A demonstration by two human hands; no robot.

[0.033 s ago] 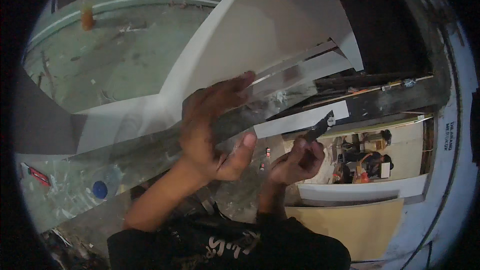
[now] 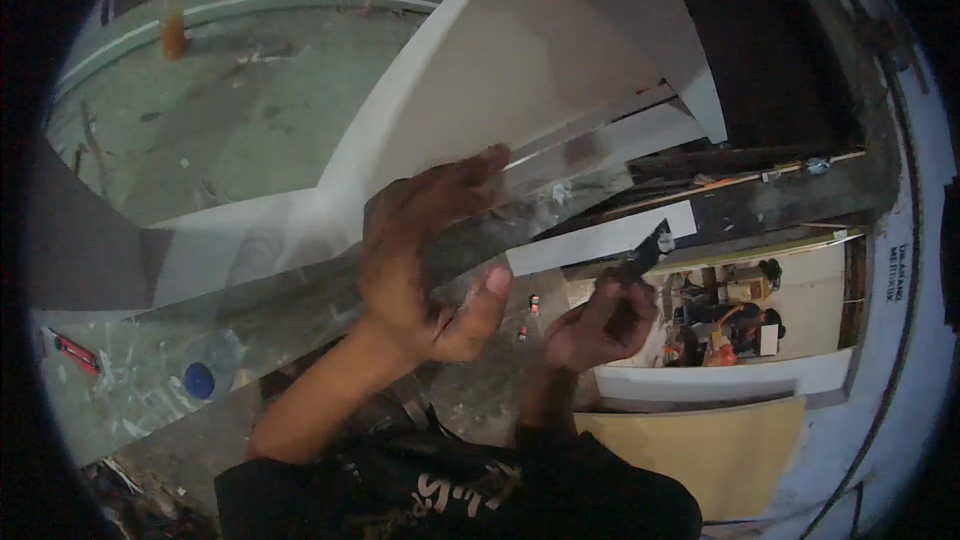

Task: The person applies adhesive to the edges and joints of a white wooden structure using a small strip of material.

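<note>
My left hand [image 2: 425, 250] is curved with its thumb well apart from the fingers. It spans the near edge of the green-grey worktop [image 2: 300, 305], its fingertips beside the lower edge of a large white panel [image 2: 470, 80]. I see nothing clearly held in it. To the right, my right hand [image 2: 602, 328] pinches a small dark flat scraper [image 2: 648, 252] smeared with white, its tip pointing up and right. Behind the scraper lies a white strip [image 2: 595, 240]. A narrow pale strip [image 2: 650, 130] runs from beside my left fingertips toward the right.
A red utility knife [image 2: 76, 352] and a clear bottle with a blue cap [image 2: 200, 380] lie at the worktop's left end. A bottle of orange liquid [image 2: 173, 38] stands at the far left. Beyond my right hand, another person [image 2: 745, 328] is at work.
My right hand has shifted slightly to the right with the scraper, which now turns a little differently. The left hand keeps its place.
</note>
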